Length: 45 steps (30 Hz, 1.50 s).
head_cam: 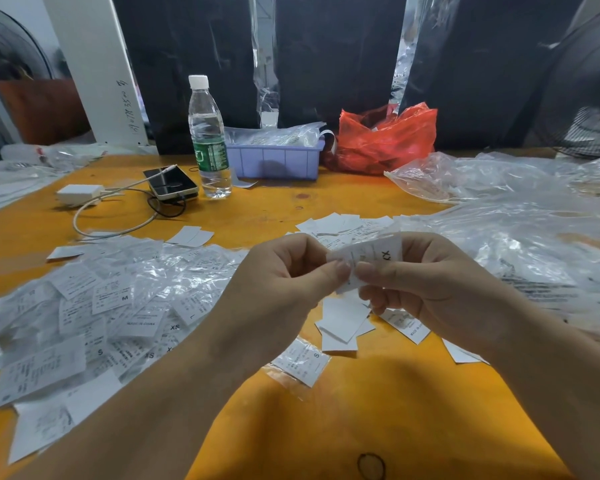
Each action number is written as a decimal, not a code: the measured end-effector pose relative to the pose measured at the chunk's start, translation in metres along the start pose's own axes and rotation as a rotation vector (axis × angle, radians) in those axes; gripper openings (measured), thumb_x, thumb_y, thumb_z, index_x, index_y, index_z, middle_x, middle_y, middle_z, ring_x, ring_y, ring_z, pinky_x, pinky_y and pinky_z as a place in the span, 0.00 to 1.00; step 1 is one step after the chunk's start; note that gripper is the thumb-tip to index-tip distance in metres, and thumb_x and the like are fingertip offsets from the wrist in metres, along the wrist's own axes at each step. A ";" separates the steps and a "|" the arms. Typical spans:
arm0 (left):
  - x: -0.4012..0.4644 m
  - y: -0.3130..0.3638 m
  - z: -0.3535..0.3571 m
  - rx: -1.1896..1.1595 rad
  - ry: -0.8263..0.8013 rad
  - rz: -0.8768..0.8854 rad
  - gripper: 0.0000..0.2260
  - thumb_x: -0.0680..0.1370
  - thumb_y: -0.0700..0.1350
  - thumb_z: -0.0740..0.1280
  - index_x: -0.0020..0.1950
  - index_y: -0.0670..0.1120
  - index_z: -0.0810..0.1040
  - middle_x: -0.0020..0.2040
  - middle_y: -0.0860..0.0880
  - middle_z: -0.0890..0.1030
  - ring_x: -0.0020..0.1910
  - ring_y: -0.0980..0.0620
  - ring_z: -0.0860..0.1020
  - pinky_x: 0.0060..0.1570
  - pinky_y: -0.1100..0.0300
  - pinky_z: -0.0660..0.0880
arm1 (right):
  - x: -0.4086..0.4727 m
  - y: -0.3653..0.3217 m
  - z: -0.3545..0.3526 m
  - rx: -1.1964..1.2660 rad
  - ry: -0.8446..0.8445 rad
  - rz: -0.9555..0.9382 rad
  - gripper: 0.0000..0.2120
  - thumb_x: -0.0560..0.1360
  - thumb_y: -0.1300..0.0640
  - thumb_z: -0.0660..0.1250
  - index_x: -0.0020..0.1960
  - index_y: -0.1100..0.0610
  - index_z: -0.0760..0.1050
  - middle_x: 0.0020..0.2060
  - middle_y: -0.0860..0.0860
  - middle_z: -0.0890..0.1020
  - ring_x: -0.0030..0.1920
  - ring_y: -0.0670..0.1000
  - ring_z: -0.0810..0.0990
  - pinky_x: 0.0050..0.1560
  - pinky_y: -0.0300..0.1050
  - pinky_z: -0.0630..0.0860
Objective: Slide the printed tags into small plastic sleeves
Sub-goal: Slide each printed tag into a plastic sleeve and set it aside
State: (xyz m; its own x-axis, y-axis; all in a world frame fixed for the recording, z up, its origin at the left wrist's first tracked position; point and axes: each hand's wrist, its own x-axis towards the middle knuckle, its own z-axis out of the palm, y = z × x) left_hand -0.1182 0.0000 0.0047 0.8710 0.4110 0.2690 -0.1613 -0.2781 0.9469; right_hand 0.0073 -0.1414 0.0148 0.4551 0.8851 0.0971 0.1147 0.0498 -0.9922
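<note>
While both hands meet above the orange table point(361, 410), the left hand point(284, 271) and the right hand point(426, 285) pinch one printed tag point(371, 258) between thumbs and curled fingers; whether a sleeve already covers it I cannot tell. Just below the hands lie loose white tags point(340, 323), and one sleeved tag point(302, 362) marked S sits nearer. To the left spreads a pile of sleeved tags point(111, 306). To the right lies a heap of clear plastic sleeves point(520, 244). Farther back stand a water bottle point(208, 140), a phone point(170, 183) with a white charger point(78, 194), a lilac tray point(274, 161) and a red bag point(385, 140).
</note>
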 end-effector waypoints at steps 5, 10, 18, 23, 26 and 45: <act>-0.001 0.000 0.002 0.027 0.006 -0.004 0.12 0.69 0.53 0.71 0.36 0.45 0.78 0.28 0.50 0.73 0.26 0.55 0.68 0.26 0.66 0.66 | 0.001 0.000 0.001 0.008 -0.003 -0.022 0.14 0.63 0.55 0.76 0.45 0.60 0.84 0.41 0.65 0.80 0.35 0.53 0.76 0.35 0.41 0.75; -0.001 0.002 0.002 0.012 -0.014 -0.029 0.19 0.67 0.61 0.67 0.44 0.46 0.81 0.30 0.55 0.77 0.27 0.59 0.73 0.28 0.70 0.69 | 0.001 0.000 0.000 -0.025 0.004 -0.008 0.10 0.63 0.56 0.74 0.43 0.58 0.84 0.36 0.57 0.82 0.32 0.48 0.78 0.33 0.39 0.76; 0.000 -0.002 -0.001 0.085 0.050 -0.041 0.08 0.78 0.47 0.67 0.42 0.45 0.81 0.29 0.57 0.79 0.26 0.62 0.73 0.27 0.72 0.69 | 0.001 0.000 -0.001 -0.025 0.020 0.010 0.17 0.65 0.51 0.72 0.49 0.60 0.84 0.40 0.63 0.81 0.34 0.50 0.77 0.36 0.39 0.77; 0.000 -0.003 0.000 0.084 0.072 -0.058 0.08 0.79 0.42 0.66 0.42 0.44 0.81 0.31 0.58 0.81 0.27 0.63 0.75 0.27 0.72 0.70 | 0.003 0.003 -0.004 -0.032 0.116 0.000 0.15 0.65 0.51 0.72 0.48 0.60 0.84 0.40 0.61 0.82 0.34 0.49 0.76 0.35 0.39 0.77; 0.001 -0.003 -0.002 0.098 0.096 -0.067 0.09 0.79 0.40 0.65 0.40 0.44 0.81 0.32 0.57 0.82 0.27 0.62 0.74 0.27 0.71 0.70 | 0.004 0.004 -0.004 -0.035 0.137 -0.003 0.14 0.66 0.51 0.72 0.47 0.58 0.85 0.39 0.60 0.82 0.34 0.49 0.76 0.35 0.38 0.76; 0.001 -0.005 -0.001 0.310 0.023 -0.076 0.09 0.78 0.49 0.67 0.40 0.47 0.80 0.35 0.49 0.81 0.28 0.58 0.72 0.34 0.54 0.75 | 0.004 0.005 -0.004 -0.116 0.169 -0.057 0.08 0.67 0.51 0.71 0.40 0.55 0.84 0.40 0.64 0.81 0.36 0.52 0.76 0.35 0.39 0.76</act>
State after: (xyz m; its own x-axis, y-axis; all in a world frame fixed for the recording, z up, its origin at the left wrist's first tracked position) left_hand -0.1172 0.0030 0.0008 0.8639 0.4594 0.2066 0.0564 -0.4959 0.8665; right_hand 0.0135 -0.1395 0.0101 0.5856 0.7917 0.1740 0.2409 0.0350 -0.9699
